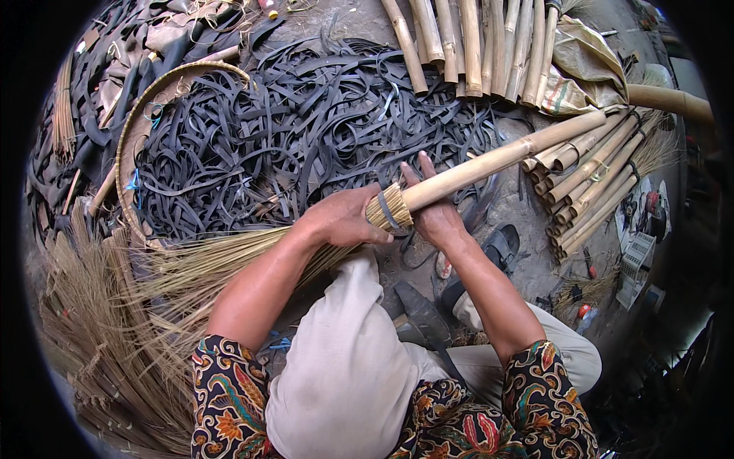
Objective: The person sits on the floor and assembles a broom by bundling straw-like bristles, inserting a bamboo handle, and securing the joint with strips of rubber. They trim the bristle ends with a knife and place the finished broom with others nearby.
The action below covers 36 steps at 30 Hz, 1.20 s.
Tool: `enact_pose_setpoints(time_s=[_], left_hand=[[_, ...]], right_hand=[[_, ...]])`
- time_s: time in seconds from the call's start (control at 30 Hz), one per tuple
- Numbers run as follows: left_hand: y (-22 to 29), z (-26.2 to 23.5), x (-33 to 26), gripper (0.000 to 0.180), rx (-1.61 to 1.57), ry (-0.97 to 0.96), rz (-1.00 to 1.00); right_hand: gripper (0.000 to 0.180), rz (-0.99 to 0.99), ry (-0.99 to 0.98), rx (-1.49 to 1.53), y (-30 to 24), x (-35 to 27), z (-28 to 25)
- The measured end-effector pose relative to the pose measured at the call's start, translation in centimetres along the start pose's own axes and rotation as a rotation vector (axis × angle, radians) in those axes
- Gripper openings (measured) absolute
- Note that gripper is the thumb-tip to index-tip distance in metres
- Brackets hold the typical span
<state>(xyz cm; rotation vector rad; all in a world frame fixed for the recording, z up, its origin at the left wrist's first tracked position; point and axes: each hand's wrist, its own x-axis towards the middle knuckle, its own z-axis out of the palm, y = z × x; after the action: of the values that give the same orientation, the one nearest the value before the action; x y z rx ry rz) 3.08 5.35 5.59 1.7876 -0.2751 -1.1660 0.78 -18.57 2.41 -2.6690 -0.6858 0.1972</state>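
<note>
A broom of thin, stiff, straw-coloured sticks [237, 258] lies across my lap, its bristles spreading to the left. Its bamboo handle [505, 159] slants up to the right. My left hand [344, 217] is closed round the bound end of the stick bundle, beside a dark rubber strip [387, 209] wrapped about it. Under the joint of handle and bundle, my right hand [439, 222] holds the broom; two fingertips show beyond the handle's far side. The rest of those fingers is hidden behind the bamboo.
Black rubber strips [329, 122] heap in front, partly within a round woven tray [121, 164]. Bamboo poles [474, 46] lie at the far right, finished-looking brooms [589, 180] nearer. Loose broom bristles [99, 329] pile at left. A sandal [502, 246] lies near my knee.
</note>
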Motion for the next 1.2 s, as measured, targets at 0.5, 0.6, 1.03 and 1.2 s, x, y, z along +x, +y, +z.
enact_pose_setpoints(time_s=[0.5,0.6,1.03,1.2], left_hand=[[-1.8,5.6,3.6,0.075,0.354,0.337,-0.327],[-2.1,5.9,3.7,0.075,0.377,0.384,-0.274],[-1.3,5.3,3.9,0.058,0.400,0.408,-0.325],[-1.6,5.0,4.0,0.054,0.400,0.405,-0.312]], right_hand=[[0.051,0.425,-0.372,0.695,-1.0,7.0,1.8],[0.044,0.697,-0.233,0.994,-2.4,3.3,0.7],[0.035,0.944,-0.195,1.108,-6.6,-2.1,-3.0],[0.040,0.821,-0.189,0.897,-10.4,-8.1,-4.6]])
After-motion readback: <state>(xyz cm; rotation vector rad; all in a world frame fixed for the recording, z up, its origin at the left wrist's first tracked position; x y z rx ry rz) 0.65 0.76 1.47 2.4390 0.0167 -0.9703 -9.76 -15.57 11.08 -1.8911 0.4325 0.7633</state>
